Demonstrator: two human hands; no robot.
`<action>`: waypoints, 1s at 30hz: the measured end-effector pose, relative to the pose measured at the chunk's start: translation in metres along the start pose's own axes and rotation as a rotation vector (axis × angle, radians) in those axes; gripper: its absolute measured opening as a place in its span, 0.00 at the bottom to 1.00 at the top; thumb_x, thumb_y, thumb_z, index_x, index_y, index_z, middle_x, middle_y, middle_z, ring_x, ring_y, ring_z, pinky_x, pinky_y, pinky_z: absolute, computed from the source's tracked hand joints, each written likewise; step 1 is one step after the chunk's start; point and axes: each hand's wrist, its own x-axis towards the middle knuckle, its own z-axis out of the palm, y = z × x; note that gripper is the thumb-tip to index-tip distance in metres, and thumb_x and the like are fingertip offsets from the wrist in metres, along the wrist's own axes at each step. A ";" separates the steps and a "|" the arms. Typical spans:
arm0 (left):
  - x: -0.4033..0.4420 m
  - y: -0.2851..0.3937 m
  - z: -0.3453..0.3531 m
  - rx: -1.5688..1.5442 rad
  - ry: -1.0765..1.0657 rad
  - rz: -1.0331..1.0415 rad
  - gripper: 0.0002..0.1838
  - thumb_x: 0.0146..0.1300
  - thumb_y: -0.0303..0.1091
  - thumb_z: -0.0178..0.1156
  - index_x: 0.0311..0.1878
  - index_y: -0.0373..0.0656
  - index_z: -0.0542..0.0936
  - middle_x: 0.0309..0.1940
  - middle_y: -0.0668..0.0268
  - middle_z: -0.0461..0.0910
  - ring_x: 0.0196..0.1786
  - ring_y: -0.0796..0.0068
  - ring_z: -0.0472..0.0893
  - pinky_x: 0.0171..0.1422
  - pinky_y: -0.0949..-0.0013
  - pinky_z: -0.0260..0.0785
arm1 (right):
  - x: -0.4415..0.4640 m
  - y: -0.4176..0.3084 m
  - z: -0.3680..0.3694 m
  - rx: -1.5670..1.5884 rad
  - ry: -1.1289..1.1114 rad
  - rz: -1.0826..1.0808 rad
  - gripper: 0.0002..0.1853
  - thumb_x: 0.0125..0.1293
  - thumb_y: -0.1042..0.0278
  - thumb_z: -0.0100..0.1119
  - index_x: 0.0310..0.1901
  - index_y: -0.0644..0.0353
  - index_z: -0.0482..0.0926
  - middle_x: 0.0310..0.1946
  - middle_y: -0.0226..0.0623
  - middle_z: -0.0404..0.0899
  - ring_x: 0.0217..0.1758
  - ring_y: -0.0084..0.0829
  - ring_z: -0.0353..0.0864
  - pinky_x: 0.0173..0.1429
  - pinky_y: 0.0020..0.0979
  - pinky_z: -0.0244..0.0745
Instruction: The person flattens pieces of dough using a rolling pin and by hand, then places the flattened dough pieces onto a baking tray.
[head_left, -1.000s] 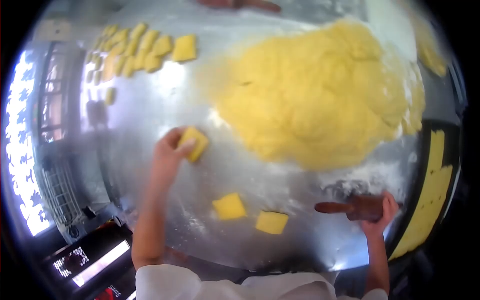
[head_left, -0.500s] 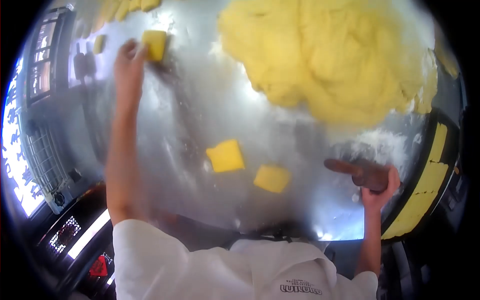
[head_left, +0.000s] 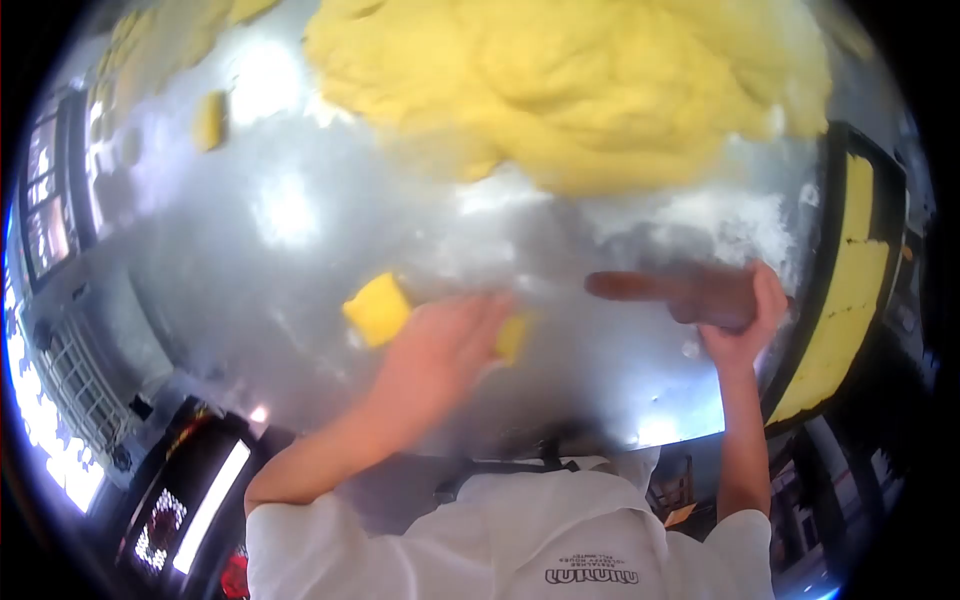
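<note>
Head view, metal table [head_left: 570,385]: two hands, one rolling pin, yellow dough in several lots. Left arm: bent at the elbow, forearm slanting from the lower left up and inward across the near part of the table. Left hand [head_left: 445,345]: back uppermost, fingers together and pointing up and to the right, blurred; whether it grips or merely covers the dough cannot be told. Right arm: forearm nearly straight away from the body, near the table's right edge. Right hand [head_left: 748,315]: closed around the right end of the rolling pin [head_left: 710,295]. Rolling pin: dark reddish brown, in the near right part of the table, long axis roughly side to side, exposed handle pointing left toward the middle. First dough piece [head_left: 380,309]: flat, roughly square, turned askew to the near edge, just beside the left hand's outer side. Second dough piece [head_left: 513,340]: partly hidden by the left fingers, outline blurred. Dough mass [head_left: 580,90]: large, lumpy, spread over the far part. Small dough piece [head_left: 211,121]: far left, long axis running near to far. Dark tray [head_left: 833,160]: at the right edge, bearing yellow sheets [head_left: 840,310].
</note>
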 end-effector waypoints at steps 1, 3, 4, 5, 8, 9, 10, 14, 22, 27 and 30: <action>0.002 0.004 0.004 -0.010 0.028 -0.027 0.41 0.55 0.30 0.78 0.73 0.41 0.73 0.61 0.52 0.79 0.62 0.45 0.78 0.66 0.49 0.72 | 0.001 0.000 0.000 -0.009 0.014 -0.003 0.48 0.48 0.64 0.85 0.73 0.55 0.70 0.67 0.51 0.75 0.67 0.50 0.76 0.69 0.46 0.73; 0.004 0.010 0.006 -0.027 0.076 -0.089 0.40 0.52 0.28 0.79 0.70 0.41 0.75 0.56 0.52 0.78 0.58 0.45 0.77 0.64 0.49 0.71 | 0.002 -0.003 0.002 -0.017 0.041 -0.007 0.47 0.48 0.64 0.84 0.72 0.55 0.71 0.66 0.51 0.75 0.66 0.51 0.76 0.70 0.46 0.72; 0.006 0.013 0.005 -0.056 0.090 -0.122 0.33 0.49 0.26 0.80 0.59 0.39 0.77 0.54 0.51 0.77 0.57 0.45 0.75 0.63 0.50 0.70 | 0.002 -0.002 0.002 -0.006 0.043 -0.006 0.46 0.47 0.64 0.84 0.70 0.56 0.72 0.65 0.51 0.77 0.65 0.51 0.76 0.69 0.47 0.71; 0.009 0.015 0.004 -0.046 0.046 -0.174 0.32 0.49 0.26 0.81 0.57 0.39 0.76 0.54 0.51 0.76 0.57 0.45 0.75 0.63 0.51 0.70 | 0.002 -0.002 0.001 -0.039 0.034 0.009 0.46 0.47 0.64 0.84 0.70 0.56 0.73 0.65 0.51 0.77 0.65 0.51 0.77 0.69 0.47 0.71; 0.012 0.026 0.001 0.004 -0.018 -0.265 0.27 0.50 0.23 0.80 0.48 0.40 0.73 0.53 0.51 0.79 0.56 0.45 0.78 0.61 0.53 0.73 | 0.004 -0.006 -0.004 -0.085 0.037 0.037 0.45 0.47 0.66 0.85 0.69 0.57 0.74 0.63 0.49 0.80 0.63 0.52 0.80 0.67 0.46 0.75; 0.011 0.029 0.004 -0.081 -0.047 -0.312 0.27 0.50 0.22 0.79 0.48 0.40 0.72 0.53 0.51 0.80 0.56 0.45 0.79 0.60 0.53 0.74 | 0.002 -0.007 -0.004 -0.084 0.052 0.067 0.45 0.47 0.66 0.85 0.69 0.57 0.74 0.63 0.48 0.81 0.63 0.52 0.80 0.67 0.45 0.76; 0.011 0.033 0.006 -0.163 -0.074 -0.358 0.27 0.51 0.20 0.79 0.48 0.40 0.71 0.53 0.51 0.81 0.56 0.45 0.80 0.60 0.53 0.75 | 0.000 -0.007 -0.005 -0.081 0.071 0.095 0.44 0.48 0.67 0.85 0.69 0.57 0.74 0.62 0.48 0.81 0.62 0.52 0.81 0.66 0.45 0.76; 0.036 0.057 0.028 -0.238 0.221 -0.034 0.25 0.54 0.16 0.75 0.48 0.39 0.68 0.52 0.50 0.86 0.55 0.43 0.85 0.58 0.53 0.79 | 0.002 -0.035 -0.014 0.081 0.121 0.537 0.42 0.52 0.67 0.85 0.69 0.58 0.75 0.61 0.46 0.82 0.64 0.46 0.82 0.66 0.41 0.78; 0.138 0.081 0.132 0.228 0.645 0.198 0.22 0.60 0.30 0.69 0.54 0.31 0.73 0.66 0.40 0.74 0.67 0.38 0.75 0.72 0.44 0.67 | -0.081 -0.014 -0.035 0.208 0.232 0.753 0.40 0.55 0.67 0.83 0.69 0.62 0.75 0.65 0.44 0.79 0.68 0.43 0.78 0.73 0.42 0.72; 0.091 0.086 0.127 0.320 0.653 0.151 0.11 0.66 0.28 0.58 0.49 0.37 0.74 0.62 0.47 0.77 0.65 0.45 0.76 0.71 0.49 0.68 | -0.108 -0.030 -0.060 0.199 0.232 0.740 0.38 0.62 0.69 0.79 0.73 0.58 0.72 0.67 0.44 0.77 0.66 0.44 0.79 0.71 0.41 0.74; 0.038 0.087 0.126 0.178 0.574 0.014 0.11 0.65 0.29 0.59 0.49 0.37 0.75 0.61 0.48 0.78 0.64 0.45 0.77 0.70 0.48 0.69 | -0.123 -0.024 -0.071 0.179 0.185 0.698 0.37 0.63 0.67 0.79 0.73 0.56 0.72 0.66 0.44 0.77 0.66 0.43 0.81 0.69 0.40 0.77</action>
